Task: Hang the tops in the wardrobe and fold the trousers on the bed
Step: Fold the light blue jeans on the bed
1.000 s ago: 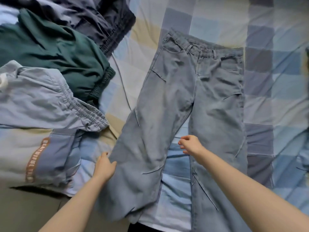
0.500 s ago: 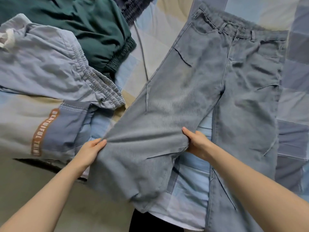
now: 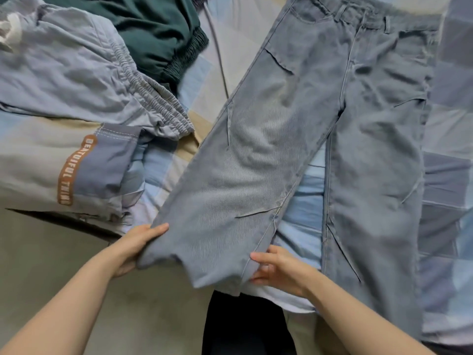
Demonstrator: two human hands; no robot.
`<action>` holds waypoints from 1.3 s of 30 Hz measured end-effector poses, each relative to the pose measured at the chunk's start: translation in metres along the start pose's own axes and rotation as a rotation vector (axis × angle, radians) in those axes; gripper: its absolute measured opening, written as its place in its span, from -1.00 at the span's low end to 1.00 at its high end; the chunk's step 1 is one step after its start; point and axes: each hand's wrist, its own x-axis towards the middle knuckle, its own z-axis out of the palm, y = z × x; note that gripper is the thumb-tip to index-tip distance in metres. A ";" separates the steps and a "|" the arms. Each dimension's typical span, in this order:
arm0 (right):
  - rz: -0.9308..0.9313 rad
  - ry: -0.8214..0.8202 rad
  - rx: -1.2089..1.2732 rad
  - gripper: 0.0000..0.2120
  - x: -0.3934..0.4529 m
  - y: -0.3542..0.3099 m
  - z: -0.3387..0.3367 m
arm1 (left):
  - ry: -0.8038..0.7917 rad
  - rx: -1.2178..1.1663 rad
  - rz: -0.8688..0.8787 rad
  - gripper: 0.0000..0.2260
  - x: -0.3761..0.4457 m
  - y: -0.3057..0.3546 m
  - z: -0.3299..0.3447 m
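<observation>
Light blue jeans (image 3: 320,124) lie spread on the checked bed cover (image 3: 240,47), waistband far, legs towards me. The left leg (image 3: 230,213) slants towards the bed's near edge. My left hand (image 3: 135,245) grips the outer edge of that leg near the hem, thumb on top. My right hand (image 3: 279,269) pinches the inner seam of the same leg near the hem. The right leg (image 3: 373,226) lies flat and hangs over the bed edge.
At the left lie pale blue-grey trousers (image 3: 76,73) with an elastic waist and a dark green garment (image 3: 153,29) behind them. A cover panel with orange lettering (image 3: 74,170) hangs at the bed's near edge. Beige floor (image 3: 128,303) lies below.
Both hands slid down the jeans' left leg from about the knee to near the hem and took hold of its edges. The view moved closer and lower.
</observation>
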 end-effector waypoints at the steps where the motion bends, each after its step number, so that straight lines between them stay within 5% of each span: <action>1: -0.018 -0.004 0.073 -0.68 -0.002 0.007 0.002 | -0.035 -0.078 -0.023 -0.49 -0.001 -0.003 -0.003; 7: 0.114 0.065 -0.440 -0.64 -0.007 0.052 0.017 | -0.221 0.370 -0.147 -0.60 -0.017 -0.020 -0.008; 10: 0.092 0.127 -0.485 -0.73 -0.006 0.066 0.005 | 0.046 0.951 -0.058 -0.74 -0.014 -0.032 -0.019; 12: 0.072 0.252 -0.774 -0.91 -0.005 0.073 -0.012 | 0.289 1.467 -0.019 -0.75 -0.013 -0.040 -0.018; 14: 0.061 0.414 -1.012 -0.79 -0.008 0.077 -0.034 | 0.430 1.652 -0.009 -0.73 -0.012 -0.046 -0.005; 16: 0.003 0.540 -0.939 -0.74 -0.018 0.071 -0.060 | 0.504 1.622 0.165 -0.69 -0.007 -0.047 0.021; 19: -0.166 0.842 -0.837 -0.83 -0.047 0.046 -0.105 | 0.386 1.556 0.494 -0.68 0.003 -0.040 0.082; 22: -0.330 1.275 -0.776 -0.83 -0.084 0.025 -0.166 | 0.146 1.298 0.504 -0.77 0.018 -0.033 0.165; 25: -0.248 1.616 -0.567 -0.63 -0.115 0.014 -0.228 | 0.024 1.020 0.468 -0.79 0.036 -0.040 0.251; 27: -0.072 1.605 -0.492 -0.48 -0.126 0.009 -0.267 | -0.036 0.782 0.313 -0.74 0.045 -0.047 0.296; 30: 0.008 1.290 -0.580 -0.25 -0.128 0.011 -0.294 | -0.102 0.550 0.187 -0.48 0.050 -0.065 0.346; 33: -0.161 1.209 -0.697 -0.50 -0.134 0.013 -0.296 | -0.191 0.487 0.138 -0.76 0.043 -0.077 0.366; 35: -0.309 1.252 -0.637 -0.76 -0.144 0.016 -0.300 | -0.226 0.538 0.122 -0.87 0.040 -0.080 0.363; 39: -0.309 1.254 -0.362 -0.78 -0.155 0.032 -0.301 | -0.044 1.114 0.269 -0.83 0.041 -0.078 0.346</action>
